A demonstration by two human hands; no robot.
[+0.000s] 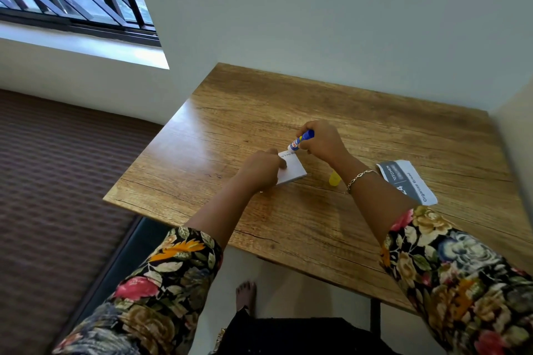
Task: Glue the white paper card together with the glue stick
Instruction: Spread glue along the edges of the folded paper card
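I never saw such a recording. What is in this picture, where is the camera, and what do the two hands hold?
No machine here: a person works with bare hands. The picture comes from a camera worn on the head, looking down. The left hand holds the white paper card on the wooden table. The right hand grips the glue stick, its tip at the card's far edge. A small yellow cap and a printed paper slip lie by the right forearm.

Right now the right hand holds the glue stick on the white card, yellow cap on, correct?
No: the head view shows the yellow cap off, lying on the table. The right hand does hold the glue stick on the white card.
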